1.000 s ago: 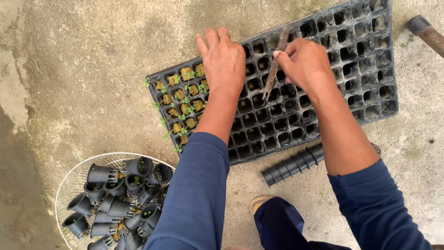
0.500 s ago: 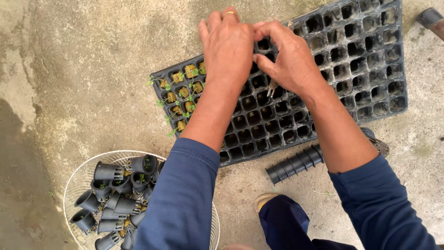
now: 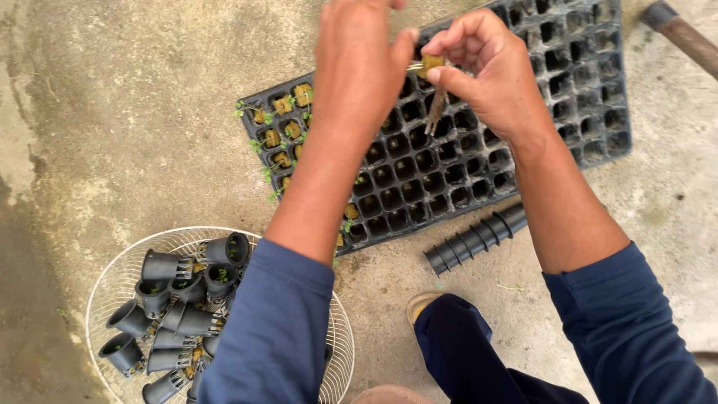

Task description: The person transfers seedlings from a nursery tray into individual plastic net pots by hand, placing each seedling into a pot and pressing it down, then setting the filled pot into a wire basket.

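A black seedling tray (image 3: 523, 112) with many square cells lies on the concrete. Its left end holds several small yellow-brown plugs with green sprouts (image 3: 280, 131). My right hand (image 3: 490, 71) is raised above the tray, pinching a small yellow-brown plug (image 3: 430, 63) between thumb and fingers, with a thin brown stick (image 3: 436, 108) hanging below it. My left hand (image 3: 363, 56) is beside it, fingertips touching the same plug.
A white wire basket (image 3: 123, 277) at the lower left holds several black net pots. A stack of black net pots (image 3: 475, 239) lies on the ground in front of the tray. A tool handle (image 3: 684, 34) shows at the top right. My shoe (image 3: 426, 303) is near the stack.
Both hands have risen off the tray towards the camera, and a yellow-brown plug is now pinched between them. The view has moved closer.
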